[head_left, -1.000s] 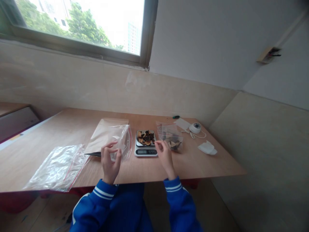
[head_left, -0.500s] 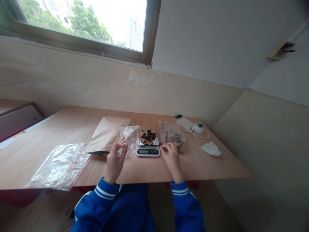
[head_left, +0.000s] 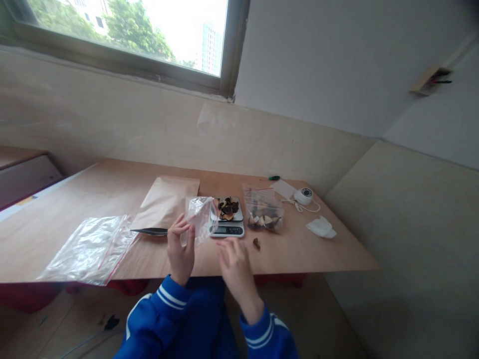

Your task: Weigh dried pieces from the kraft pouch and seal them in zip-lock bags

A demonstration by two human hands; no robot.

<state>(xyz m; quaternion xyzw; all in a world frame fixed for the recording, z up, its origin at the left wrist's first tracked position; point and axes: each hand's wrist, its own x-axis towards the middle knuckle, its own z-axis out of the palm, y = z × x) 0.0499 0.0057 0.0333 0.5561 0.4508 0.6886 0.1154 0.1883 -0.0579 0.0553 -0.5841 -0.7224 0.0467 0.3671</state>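
Dark-edged dried slices (head_left: 226, 208) lie on the white plate of a digital scale (head_left: 227, 230). Left of the scale, a small clear zip bag (head_left: 199, 214) stands beside my left hand (head_left: 181, 248), whose fingers are spread; none of them plainly grips the bag. In front of the scale is my right hand (head_left: 236, 267), fingers apart and nothing visible in them. To the right, a zip bag of dried slices (head_left: 265, 215) rests on the table, and a single loose piece (head_left: 256, 244) lies in front of it.
A brown paper bag (head_left: 168, 202) and large clear zip bags (head_left: 90, 247) lie on the left of the table (head_left: 299, 257). At the right are a white camera (head_left: 304, 196) with its cable, a crumpled white tissue (head_left: 322, 227) and a green-handled tool (head_left: 274, 178).
My right hand has moved left from the filled bag to the front of the scale, uncovering the loose piece. My left hand has opened its fingers wider. The view has shifted slightly.
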